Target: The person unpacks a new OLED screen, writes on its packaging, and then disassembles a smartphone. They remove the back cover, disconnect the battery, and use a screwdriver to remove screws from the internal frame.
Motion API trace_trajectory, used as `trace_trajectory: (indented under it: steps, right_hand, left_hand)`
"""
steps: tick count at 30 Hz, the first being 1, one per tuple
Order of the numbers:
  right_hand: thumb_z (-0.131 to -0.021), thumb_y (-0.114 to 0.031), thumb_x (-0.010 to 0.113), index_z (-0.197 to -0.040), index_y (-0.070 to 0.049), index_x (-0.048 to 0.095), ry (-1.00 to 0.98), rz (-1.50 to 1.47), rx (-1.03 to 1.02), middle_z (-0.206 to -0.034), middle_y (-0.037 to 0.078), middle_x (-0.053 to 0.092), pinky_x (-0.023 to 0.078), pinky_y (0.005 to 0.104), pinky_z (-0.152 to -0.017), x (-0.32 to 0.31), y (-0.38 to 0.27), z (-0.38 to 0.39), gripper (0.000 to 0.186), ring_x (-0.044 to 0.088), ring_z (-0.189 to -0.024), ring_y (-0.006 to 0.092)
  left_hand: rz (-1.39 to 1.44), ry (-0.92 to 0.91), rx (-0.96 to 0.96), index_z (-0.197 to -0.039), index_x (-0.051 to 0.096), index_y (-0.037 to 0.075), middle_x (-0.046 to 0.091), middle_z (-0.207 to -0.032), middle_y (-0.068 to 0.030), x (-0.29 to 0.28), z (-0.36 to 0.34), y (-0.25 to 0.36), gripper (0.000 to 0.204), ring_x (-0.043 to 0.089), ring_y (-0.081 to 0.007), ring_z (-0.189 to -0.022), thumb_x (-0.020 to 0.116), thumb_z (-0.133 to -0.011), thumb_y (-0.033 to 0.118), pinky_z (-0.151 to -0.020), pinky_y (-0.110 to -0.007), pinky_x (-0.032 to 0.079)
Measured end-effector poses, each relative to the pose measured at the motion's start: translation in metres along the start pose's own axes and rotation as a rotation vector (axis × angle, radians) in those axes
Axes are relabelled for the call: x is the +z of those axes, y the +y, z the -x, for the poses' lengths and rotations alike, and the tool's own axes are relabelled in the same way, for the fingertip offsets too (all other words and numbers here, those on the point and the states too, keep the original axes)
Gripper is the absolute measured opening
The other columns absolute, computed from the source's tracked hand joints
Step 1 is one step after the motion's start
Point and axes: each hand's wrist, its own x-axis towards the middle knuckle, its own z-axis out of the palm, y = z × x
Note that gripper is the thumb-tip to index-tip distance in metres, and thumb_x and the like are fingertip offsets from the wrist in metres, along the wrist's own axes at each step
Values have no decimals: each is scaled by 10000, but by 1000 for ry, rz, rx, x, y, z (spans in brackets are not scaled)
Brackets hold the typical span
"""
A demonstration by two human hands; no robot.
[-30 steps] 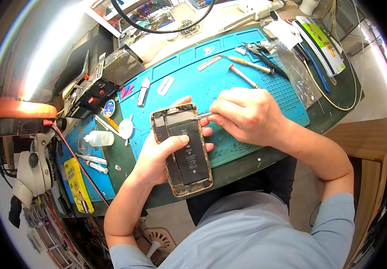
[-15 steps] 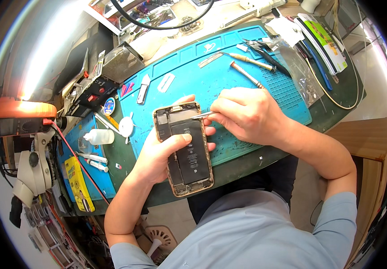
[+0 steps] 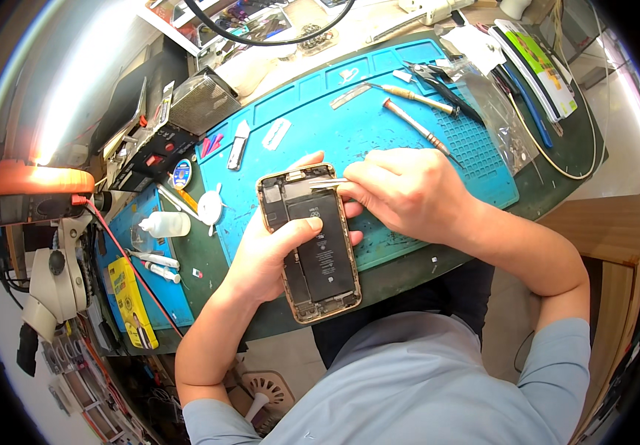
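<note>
My left hand (image 3: 268, 252) grips an opened smartphone (image 3: 297, 276) with its back off, over the near edge of the blue mat. The thumb lies across the black battery (image 3: 327, 256) and the fingertips show past the phone's right side. A thin pair of silver tweezers (image 3: 329, 182) is pinched in my right hand (image 3: 409, 194). Its tips reach over the phone's upper end, just above the battery; whether they touch a part I cannot tell.
The blue work mat (image 3: 290, 196) carries a screwdriver (image 3: 416, 126), black pliers (image 3: 446, 93) and a light-coloured box-shaped piece (image 3: 238, 146). At left stand a white squeeze bottle (image 3: 166, 225), an orange meter (image 3: 42, 194) and a yellow package (image 3: 131, 304). A clear bag (image 3: 494, 111) lies at right.
The tweezers have shifted slightly left and up across the phone's upper end and lie flatter. The phone and both hands have moved a little to the right in view.
</note>
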Motion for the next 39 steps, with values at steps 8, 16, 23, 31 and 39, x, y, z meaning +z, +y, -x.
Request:
trace_trajectory:
  steps: [8,16,23,31,39]
  right_hand:
    - [-866,-189,735,-899,-107,617,74,107,-22,-704,14,600,489,321,-512,-9,2,-1,148,634,-608,187]
    - [-863,-186,697,-855,-125,574,56,114,-116,-678,-5,550,484,310,-505,-8,9,0,138,627,-633,155]
    - [-830,-159,775,-885,-99,648,-24,64,-45,-739,14,638,501,319,-529,-8,7,2,151,644,-635,198]
    - [-792,-78,757,-886,-60,664,-2,-1,-93,-804,34,606,519,329,-539,-12,3,-2,133,647,-666,209]
    - [-777,-94,661,-873,-72,606,-57,130,-131,-764,34,547,535,339,-589,-19,1,-1,112,648,-719,210]
  left_hand:
    - [17,17,2,-1600,173,71,528,-1387,-263,0,1,-1,817,608,-327,-1239,598,-903,52,-1014,-557,551]
    - [15,7,-11,-1602,169,74,510,-1408,-288,0,1,0,819,613,-325,-1229,595,-902,51,-1016,-550,552]
    - [7,8,-13,-1601,174,69,536,-1381,-271,0,0,-1,826,620,-328,-1218,603,-895,52,-1004,-551,559]
    - [-1,26,-19,-1603,182,70,549,-1353,-262,2,2,1,827,610,-344,-1239,602,-891,46,-1002,-559,558]
    - [-12,11,-29,-1603,192,70,548,-1351,-264,1,2,1,826,619,-345,-1227,603,-887,43,-1002,-562,557]
